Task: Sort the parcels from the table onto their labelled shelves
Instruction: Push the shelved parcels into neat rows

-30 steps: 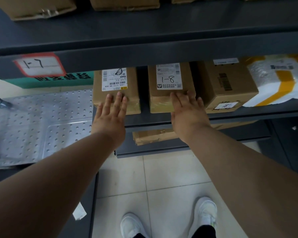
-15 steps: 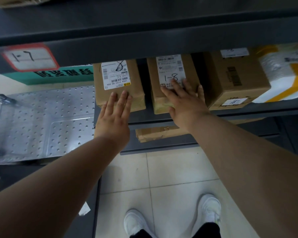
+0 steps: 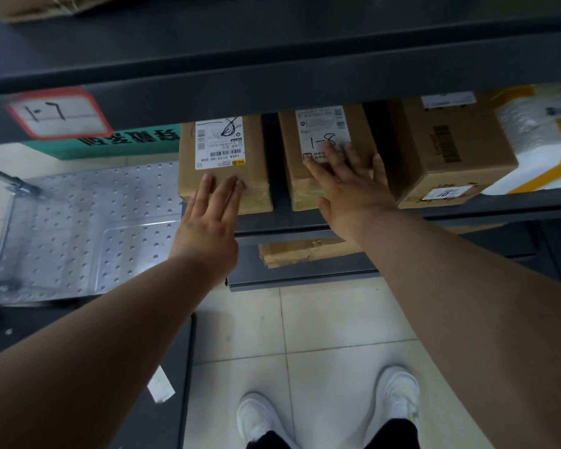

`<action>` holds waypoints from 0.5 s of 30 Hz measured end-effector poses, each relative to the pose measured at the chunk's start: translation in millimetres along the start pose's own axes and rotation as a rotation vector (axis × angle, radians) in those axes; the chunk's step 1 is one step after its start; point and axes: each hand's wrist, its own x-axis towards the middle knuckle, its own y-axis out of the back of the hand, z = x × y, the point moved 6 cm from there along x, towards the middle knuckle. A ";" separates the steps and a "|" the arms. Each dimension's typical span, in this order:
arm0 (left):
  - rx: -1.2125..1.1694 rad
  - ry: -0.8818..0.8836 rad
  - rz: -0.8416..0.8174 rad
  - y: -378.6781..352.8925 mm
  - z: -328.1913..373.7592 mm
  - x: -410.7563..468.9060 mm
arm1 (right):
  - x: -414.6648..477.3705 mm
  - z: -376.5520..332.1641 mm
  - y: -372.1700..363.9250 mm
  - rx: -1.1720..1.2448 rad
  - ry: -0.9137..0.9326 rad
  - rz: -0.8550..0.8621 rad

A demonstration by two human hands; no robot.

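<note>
While my left hand [image 3: 208, 218] rests flat on one box [image 3: 256, 157] and my right hand [image 3: 350, 186] lies spread on the 1-8 box [image 3: 297, 186], both on the shelf [image 3: 282, 222], they seem stiff, light cartons, best held by opposite sides.

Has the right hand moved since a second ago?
Yes. The right hand slid deeper along the 1-8 box; its fingertips now overlap the white label.

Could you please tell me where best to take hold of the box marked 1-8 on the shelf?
I'd grip the 1-8 box by its near end, from the front: that end faces out, with room in the gap beside the left box. The upper shelf covers its far end.
</note>
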 end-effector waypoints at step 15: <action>0.068 -0.041 -0.198 27.1 139.4 59.0 | -52.8 142.5 15.9 -0.056 -0.289 0.034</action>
